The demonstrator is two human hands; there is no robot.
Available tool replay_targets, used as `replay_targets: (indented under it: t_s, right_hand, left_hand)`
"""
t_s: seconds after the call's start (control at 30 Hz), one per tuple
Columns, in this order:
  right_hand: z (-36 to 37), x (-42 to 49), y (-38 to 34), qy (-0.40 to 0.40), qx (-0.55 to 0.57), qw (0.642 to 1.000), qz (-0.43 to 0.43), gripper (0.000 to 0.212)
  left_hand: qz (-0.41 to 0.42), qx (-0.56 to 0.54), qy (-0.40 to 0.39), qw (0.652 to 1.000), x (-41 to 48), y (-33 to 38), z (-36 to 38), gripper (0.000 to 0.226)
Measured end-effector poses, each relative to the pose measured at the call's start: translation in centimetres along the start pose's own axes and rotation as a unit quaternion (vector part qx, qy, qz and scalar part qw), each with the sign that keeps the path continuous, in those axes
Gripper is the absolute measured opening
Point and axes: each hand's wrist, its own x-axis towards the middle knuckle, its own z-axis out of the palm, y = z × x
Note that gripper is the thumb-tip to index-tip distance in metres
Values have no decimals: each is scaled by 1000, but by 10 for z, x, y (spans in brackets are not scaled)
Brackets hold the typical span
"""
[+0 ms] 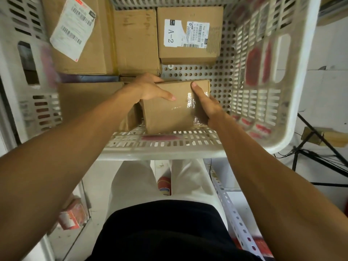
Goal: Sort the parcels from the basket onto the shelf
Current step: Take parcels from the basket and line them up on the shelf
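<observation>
**Hand state**
- The left hand [150, 87] grips the left end of the taped box [169, 113]. Its fingers curl over the far top edge and its thumb lies flat along the near face.
- The right hand [204, 104] grips the right end. Its thumb presses on the top near the far corner, and its fingers wrap round the side.
- Both hands grasp the same parcel.

**Parcel position**
- The taped box is inside the basket [162, 153], close to the near wall and tilted.
- It cannot be told whether the box rests on the basket floor.

**Edges**
- The left end of the taped box is just beside a flat box [88, 98].
- Along the far wall stand a large box [94, 53] with a loose label, a plain box [135, 42] and the A-2 box [190, 51].

**Open room**
- Bare perforated floor shows between the taped box and the A-2 box.
- This bare floor runs to the right wall.
</observation>
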Motion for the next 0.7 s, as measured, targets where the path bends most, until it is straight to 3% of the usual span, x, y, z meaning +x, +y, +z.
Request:
replay_targets:
  t_s: [0.13,0.27,0.43,0.57,0.63,0.7]
  right_hand:
    - [-2,-13,-5,-17,10,1000,-20,118]
    - [-6,-36,-24,-18,41,996,-82,104]
    - [-9,-70,-53,-19,75,985,-152,100]
    - [-6,-107,-70,-16,91,979,-183,80]
    - [-2,-126,-76,-9,99,976,-194,70]
    - [4,-142,-82,-15,121,968,-221,60]
  left_hand:
    - [14,-4,44,999,-12,10,-3,105]
    - [59,0,104,993,-36,25,-16,96]
    - [122,-112,157,974,-75,39,-34,68]
    - [171,-206,234,935,-103,31,-43,35]
    - [158,-293,274,902,-120,22,-48,40]
    - [122,-436,288,844,-138,17,-54,45]
